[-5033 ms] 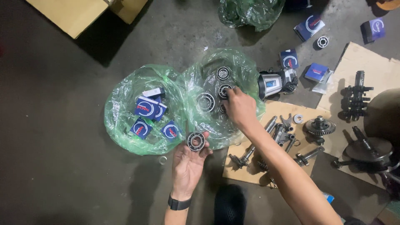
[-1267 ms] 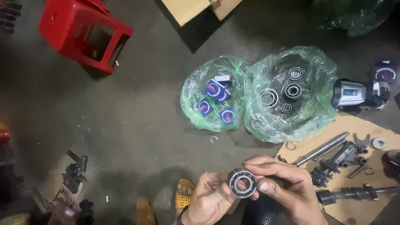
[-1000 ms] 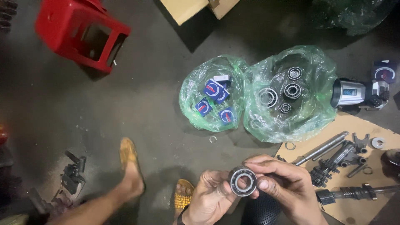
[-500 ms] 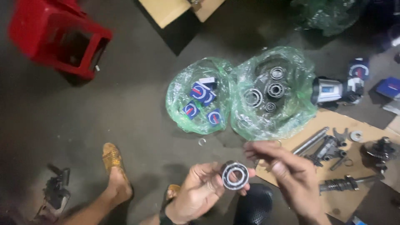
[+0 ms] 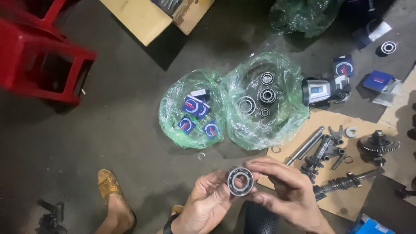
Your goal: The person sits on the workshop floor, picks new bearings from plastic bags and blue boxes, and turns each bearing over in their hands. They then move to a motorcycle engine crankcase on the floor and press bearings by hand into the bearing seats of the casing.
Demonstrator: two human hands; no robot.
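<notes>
Dark concrete floor beneath me. My left hand and right hand pinch a ball bearing between their fingertips, seemingly inspecting it; turning it next needs a light grip. Green bags lie beyond.

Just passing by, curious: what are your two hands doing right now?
Left hand: holding the round silver metal bearing.
Right hand: fingertips gripping the same bearing.

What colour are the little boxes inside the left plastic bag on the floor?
Blue, with red-and-white round marks, seen through the green bag; the small boxes show in the head view.
</notes>
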